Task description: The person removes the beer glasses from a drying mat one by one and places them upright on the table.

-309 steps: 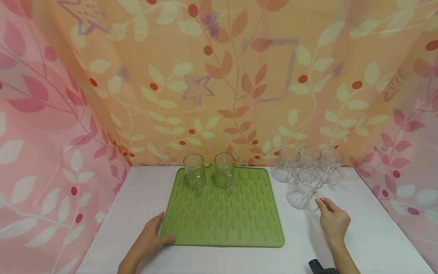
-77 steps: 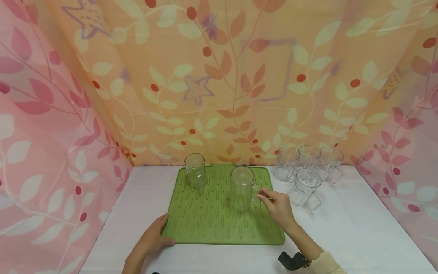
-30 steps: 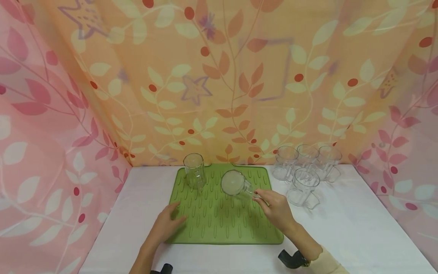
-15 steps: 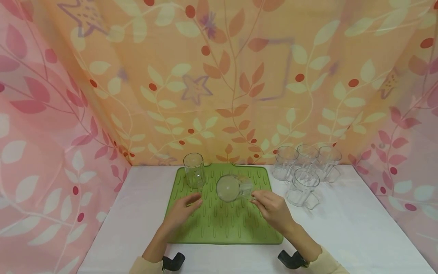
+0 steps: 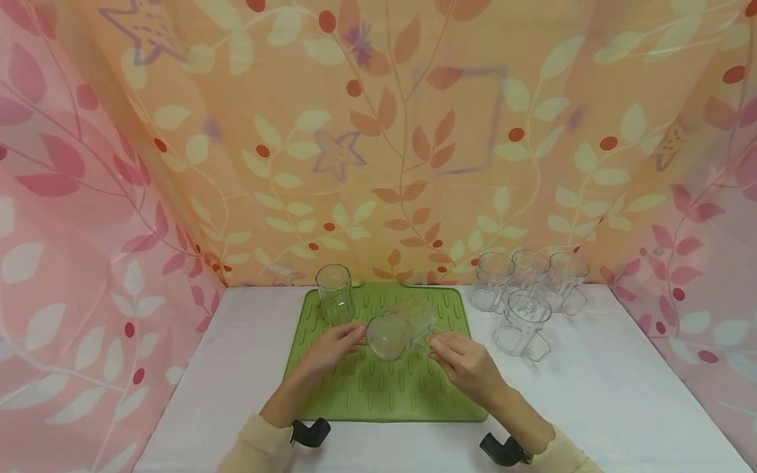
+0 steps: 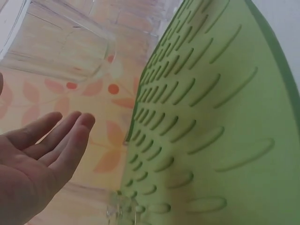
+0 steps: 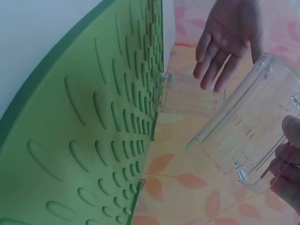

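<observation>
My right hand (image 5: 470, 368) pinches the handle of a clear glass mug (image 5: 393, 335) above the green ridged mat (image 5: 378, 406). The mug is tipped over, one round end toward me and to the left. In the right wrist view, fingers of the right hand (image 7: 290, 159) close on the handle of the tilted mug (image 7: 248, 126). My left hand (image 5: 331, 351) is beside that round end, fingers extended; whether it touches the glass is unclear. The left wrist view shows the left hand (image 6: 44, 164) palm exposed, gripping nothing. Another glass mug (image 5: 335, 297) stands upright at the mat's back left.
Several more clear glass mugs (image 5: 520, 325) stand grouped on the white table (image 5: 597, 394), right of the mat. A patterned orange cloth (image 5: 402, 144) rises behind the table, with pink cloth at both sides. Black curved pieces (image 5: 311, 432) are at the wrists.
The held mug, earlier upright at the mat's back middle, has been lifted and tipped, lately turning further left. My left hand has left the mat's edge and come to the mug.
</observation>
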Available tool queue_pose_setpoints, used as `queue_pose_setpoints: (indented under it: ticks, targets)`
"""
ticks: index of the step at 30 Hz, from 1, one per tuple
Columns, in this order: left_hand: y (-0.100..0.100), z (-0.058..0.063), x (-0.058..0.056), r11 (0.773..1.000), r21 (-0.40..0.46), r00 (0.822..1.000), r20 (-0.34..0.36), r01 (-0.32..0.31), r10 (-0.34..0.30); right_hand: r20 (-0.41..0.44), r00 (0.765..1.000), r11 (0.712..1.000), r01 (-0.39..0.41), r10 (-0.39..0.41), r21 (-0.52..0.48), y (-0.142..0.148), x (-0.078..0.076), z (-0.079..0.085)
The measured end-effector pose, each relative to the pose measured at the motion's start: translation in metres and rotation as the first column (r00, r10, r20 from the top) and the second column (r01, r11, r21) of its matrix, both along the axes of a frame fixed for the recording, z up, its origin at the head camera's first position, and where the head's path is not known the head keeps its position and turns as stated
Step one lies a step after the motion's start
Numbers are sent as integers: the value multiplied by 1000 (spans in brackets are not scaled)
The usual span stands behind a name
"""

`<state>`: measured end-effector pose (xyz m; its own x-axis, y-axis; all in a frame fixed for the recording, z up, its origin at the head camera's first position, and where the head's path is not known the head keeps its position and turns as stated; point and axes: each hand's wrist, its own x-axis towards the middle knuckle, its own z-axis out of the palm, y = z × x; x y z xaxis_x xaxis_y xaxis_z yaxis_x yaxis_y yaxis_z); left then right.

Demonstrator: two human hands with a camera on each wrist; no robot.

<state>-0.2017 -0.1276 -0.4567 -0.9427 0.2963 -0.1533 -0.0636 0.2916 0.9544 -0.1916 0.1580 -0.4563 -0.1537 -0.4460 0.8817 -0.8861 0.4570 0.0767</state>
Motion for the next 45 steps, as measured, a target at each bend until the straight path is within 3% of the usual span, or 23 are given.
queue_pose_setpoints:
  ticks: [6,12,19,28,32,36,41,45]
  targets:
    - [1,-1,-10,990,118,994,60,79,-86,-30,999,997,25,-23,70,-1,2,0]
    - [5,-2,-20,972,193,978,131,136,-163,-49,999,997,-3,7,83,-2,3,-1]
    - [8,2,-27,957,223,951,205,187,-233,-114,993,994,-28,40,104,-4,1,-5]
    - [13,3,-28,930,281,908,274,239,-316,-157,987,987,-10,35,159,-5,2,-9]
    - [15,0,-29,923,291,891,300,253,-339,-163,986,983,9,21,181,-4,3,-10]
    - [16,-2,-28,930,266,888,317,252,-332,-158,987,981,16,15,192,-3,4,-12]
    - [18,-4,-26,938,263,887,342,226,-309,-143,989,980,8,21,197,-2,4,-13]
    - [20,-5,-25,935,303,876,379,186,-298,-148,989,981,5,24,195,-1,4,-14]
